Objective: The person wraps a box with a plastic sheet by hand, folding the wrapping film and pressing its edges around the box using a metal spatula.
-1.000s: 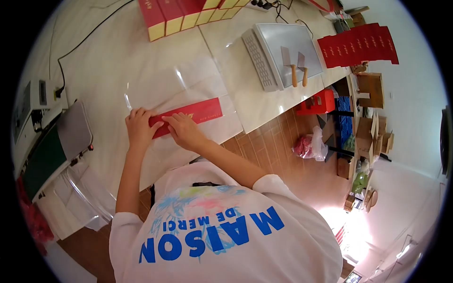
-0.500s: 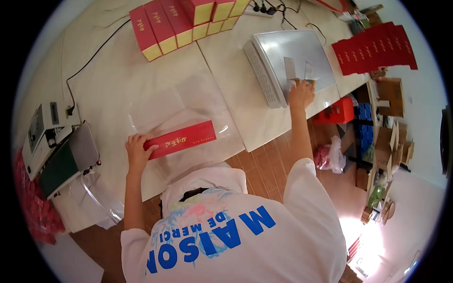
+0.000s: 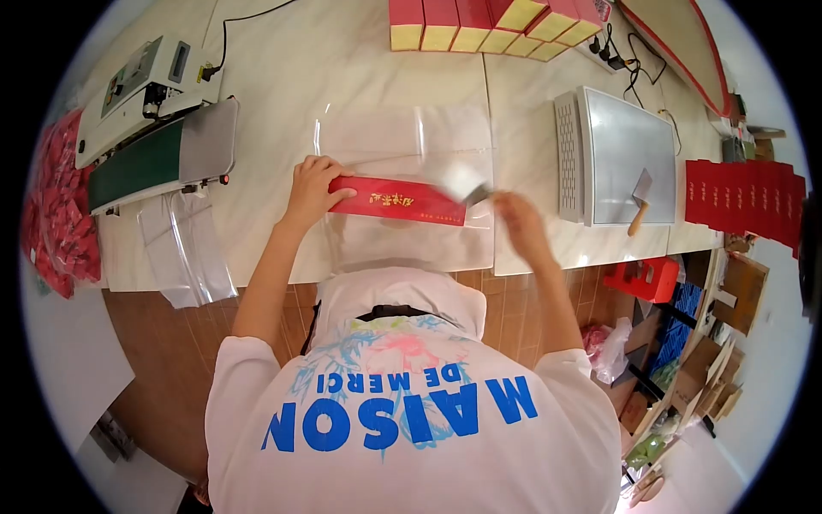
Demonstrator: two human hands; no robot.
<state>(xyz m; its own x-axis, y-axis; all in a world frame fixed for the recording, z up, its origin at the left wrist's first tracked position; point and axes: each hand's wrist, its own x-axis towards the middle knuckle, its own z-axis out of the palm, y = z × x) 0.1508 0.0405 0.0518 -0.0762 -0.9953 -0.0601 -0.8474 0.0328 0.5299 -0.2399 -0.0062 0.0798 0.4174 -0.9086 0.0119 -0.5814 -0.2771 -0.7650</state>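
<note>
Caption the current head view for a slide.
Left hand on a red printed strip, right hand holding a blurred scraper near the strip's opposite end.

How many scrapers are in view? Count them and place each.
2: one wooden-handled scraper lies on the metal-topped unit; a second scraper, motion-blurred, is in the right hand. Others may be hidden.

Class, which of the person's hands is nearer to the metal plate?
Right. The right hand, holding a blurred scraper, is left of the metal plate, with a gap between. The left hand is farther left, at the red strip's left end.
</note>
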